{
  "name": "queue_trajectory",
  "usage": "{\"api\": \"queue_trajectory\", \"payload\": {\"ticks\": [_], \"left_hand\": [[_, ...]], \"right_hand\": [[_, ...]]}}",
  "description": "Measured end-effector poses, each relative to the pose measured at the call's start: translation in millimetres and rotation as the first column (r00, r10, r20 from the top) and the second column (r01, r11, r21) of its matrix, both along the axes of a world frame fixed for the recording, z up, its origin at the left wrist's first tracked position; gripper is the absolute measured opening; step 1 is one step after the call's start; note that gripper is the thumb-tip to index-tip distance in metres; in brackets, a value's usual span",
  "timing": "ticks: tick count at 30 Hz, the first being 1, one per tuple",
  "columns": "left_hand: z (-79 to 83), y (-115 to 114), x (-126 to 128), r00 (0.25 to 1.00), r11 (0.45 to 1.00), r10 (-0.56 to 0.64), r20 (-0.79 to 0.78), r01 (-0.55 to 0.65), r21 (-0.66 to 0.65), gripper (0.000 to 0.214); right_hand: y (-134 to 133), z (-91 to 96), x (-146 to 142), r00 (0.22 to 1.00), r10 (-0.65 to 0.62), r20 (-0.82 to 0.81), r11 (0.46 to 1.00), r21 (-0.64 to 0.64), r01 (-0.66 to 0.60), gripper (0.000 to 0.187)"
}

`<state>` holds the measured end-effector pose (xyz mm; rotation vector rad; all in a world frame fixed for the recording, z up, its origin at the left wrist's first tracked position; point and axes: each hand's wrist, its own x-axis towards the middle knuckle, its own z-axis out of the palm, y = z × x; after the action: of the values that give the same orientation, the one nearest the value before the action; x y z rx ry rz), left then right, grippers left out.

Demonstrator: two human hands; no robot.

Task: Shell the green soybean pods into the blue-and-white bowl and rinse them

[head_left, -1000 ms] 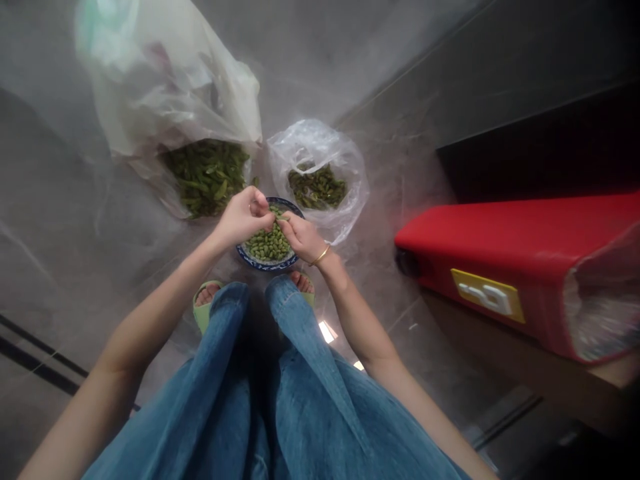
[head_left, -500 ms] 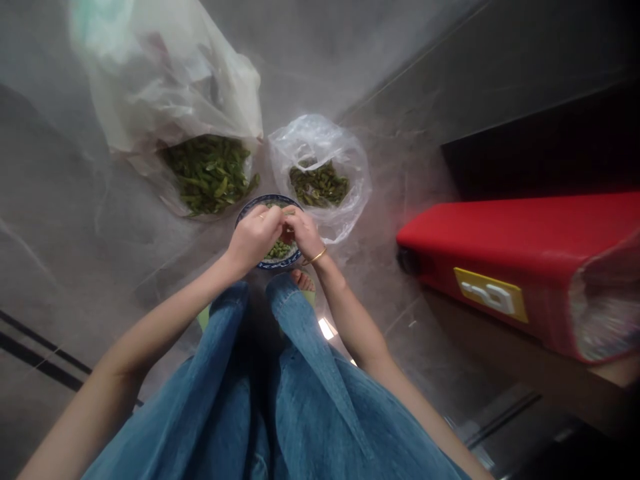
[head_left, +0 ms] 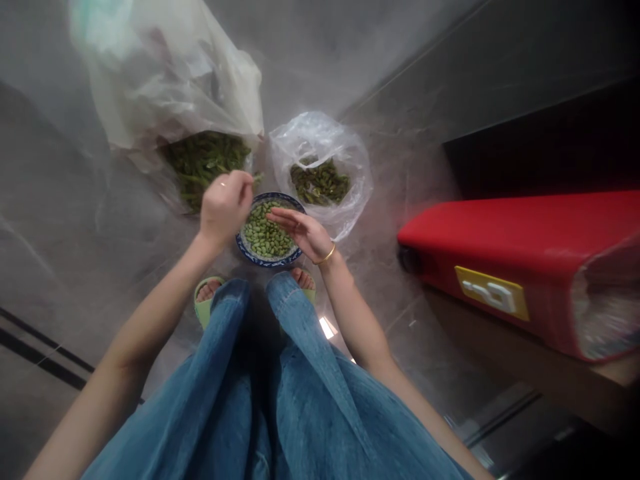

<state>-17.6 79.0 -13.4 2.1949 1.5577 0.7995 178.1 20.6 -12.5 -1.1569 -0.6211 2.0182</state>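
A blue-and-white bowl (head_left: pixel 242 249) on the floor holds many shelled green beans (head_left: pixel 270 235). My right hand (head_left: pixel 306 233) hovers over the bowl's right side, its fingers stretched out and nothing seen in them. Left of the bowl, my left hand (head_left: pixel 224 208) is closed, thumb and fingers pinched together in front of the large bag's mouth. Whether it holds anything is hidden. Green bean pods (head_left: pixel 213 157) fill the mouth of the large whitish plastic bag (head_left: pixel 170 80). A smaller clear plastic bag (head_left: pixel 356 157) contains darker, greenish-brown pods or shells (head_left: pixel 320 182).
To the right stands a red box-like object (head_left: pixel 500 227) with a yellow label (head_left: pixel 493 293). My feet in green slippers (head_left: pixel 204 310) are just below the bowl. Grey tiled floor (head_left: pixel 60 220) lies all around.
My hands were together over the bowl and have moved apart. The left one went left towards the large bag; the right one opened and shifted slightly right and down. More beans show.
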Motion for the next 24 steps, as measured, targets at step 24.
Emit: {"api": "queue_trajectory", "payload": {"ticks": [24], "left_hand": [[-51.2,87.7,67.8,0.822,0.830,-0.558,-0.112,0.550,-0.092,0.027]], "right_hand": [[87.1,-91.8,60.7,0.034,-0.157,0.987,0.924,0.159,-0.348,0.035]]}}
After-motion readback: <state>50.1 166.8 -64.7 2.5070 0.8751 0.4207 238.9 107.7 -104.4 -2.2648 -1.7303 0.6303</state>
